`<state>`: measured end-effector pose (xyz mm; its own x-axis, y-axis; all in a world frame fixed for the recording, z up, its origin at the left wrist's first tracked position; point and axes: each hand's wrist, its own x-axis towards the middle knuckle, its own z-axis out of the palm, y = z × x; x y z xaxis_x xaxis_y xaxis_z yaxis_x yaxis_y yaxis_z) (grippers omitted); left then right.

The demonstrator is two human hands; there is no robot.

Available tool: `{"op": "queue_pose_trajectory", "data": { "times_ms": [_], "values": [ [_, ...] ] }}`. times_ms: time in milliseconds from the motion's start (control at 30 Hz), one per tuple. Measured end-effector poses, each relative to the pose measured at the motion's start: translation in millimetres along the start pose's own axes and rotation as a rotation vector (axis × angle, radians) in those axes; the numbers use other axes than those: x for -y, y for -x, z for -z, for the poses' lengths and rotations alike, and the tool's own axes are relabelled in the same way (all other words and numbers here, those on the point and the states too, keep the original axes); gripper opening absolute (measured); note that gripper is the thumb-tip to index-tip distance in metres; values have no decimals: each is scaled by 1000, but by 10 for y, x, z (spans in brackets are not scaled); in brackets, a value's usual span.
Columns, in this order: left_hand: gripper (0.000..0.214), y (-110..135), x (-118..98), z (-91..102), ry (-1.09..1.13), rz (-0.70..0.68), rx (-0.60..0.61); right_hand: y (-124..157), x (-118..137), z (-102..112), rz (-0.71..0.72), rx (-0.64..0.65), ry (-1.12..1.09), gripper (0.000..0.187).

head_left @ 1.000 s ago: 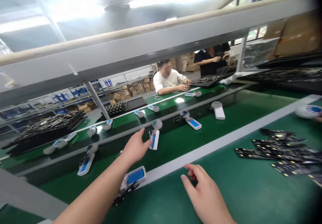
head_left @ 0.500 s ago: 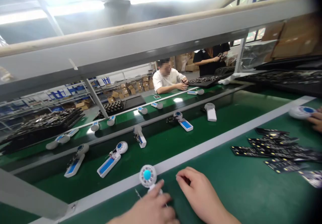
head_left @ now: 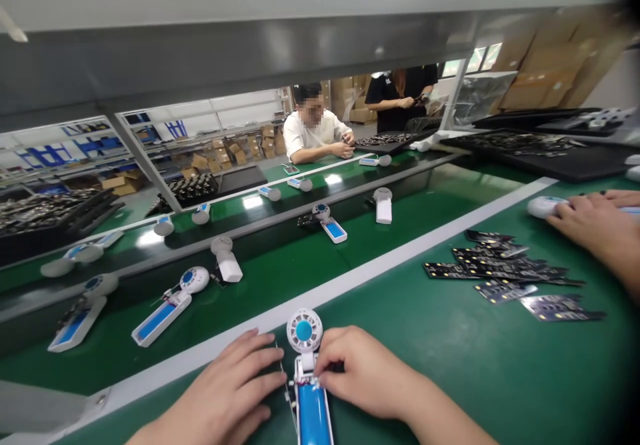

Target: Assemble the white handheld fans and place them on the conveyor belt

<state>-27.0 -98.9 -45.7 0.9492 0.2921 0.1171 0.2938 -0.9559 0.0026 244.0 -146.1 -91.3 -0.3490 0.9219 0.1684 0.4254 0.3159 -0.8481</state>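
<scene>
While the right hand [head_left: 367, 373] pinches the neck of the small white plastic fan [head_left: 311, 398] with round grilled head and blue body, the left hand [head_left: 233, 391] lies loosely spread, holding nothing, on the green counter [head_left: 450, 365] just left of it. The fan lies flat between both hands; it looks light, rigid and smooth, with fragile-looking thin wires by the left fingertips, so its neck or body sides seem safest to grip. Well right of the right hand lie flat black circuit strips [head_left: 500, 271]
</scene>
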Motion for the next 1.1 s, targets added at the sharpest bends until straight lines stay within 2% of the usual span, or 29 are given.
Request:
{"op": "queue_pose_trajectory", "data": {
  "times_ms": [133, 267, 400, 500, 567, 633, 667, 700, 767, 833, 867, 967, 1100],
  "values": [
    [43, -130, 46, -169, 13, -62, 29, 9, -22, -14, 15, 6, 7, 21],
    [34, -331, 72, -198, 84, -85, 5, 16, -55, -5, 33, 27, 8, 18],
    [21, -317, 73, -238, 217, -45, -32, 32, -35, -21, 33, 25, 10, 14],
    [22, -224, -6, -310, 389, 153, -103, 35, 9, -70, 40, -1, 20, 13],
    [37, -202, -103, -346, 544, 327, -120, 22, 29, -122, 31, -39, 13, 16],
    [58, -230, -213, -361, 687, 484, -79, -2, 30, -183, 4, -85, -4, 17],
    [62, -258, -264, -363, 734, 553, -56, -16, 26, -215, -12, -108, -16, 17],
    [58, -289, -309, -366, 770, 619, -41, -30, 20, -247, -28, -133, -28, 17],
    [35, -346, -369, -381, 810, 709, -75, -50, 11, -305, -60, -197, -47, 15],
    [11, -382, -392, -417, 819, 735, -160, -58, 13, -353, -81, -267, -52, 16],
    [9, -392, -393, -441, 808, 737, -203, -58, 19, -372, -84, -298, -47, 17],
    [16, -401, -380, -514, 704, 728, -308, -52, 49, -419, -53, -353, 13, 17],
    [20, -405, -393, -564, 559, 603, -382, -36, 76, -472, 1, -352, 194, 18]
  ]
}}
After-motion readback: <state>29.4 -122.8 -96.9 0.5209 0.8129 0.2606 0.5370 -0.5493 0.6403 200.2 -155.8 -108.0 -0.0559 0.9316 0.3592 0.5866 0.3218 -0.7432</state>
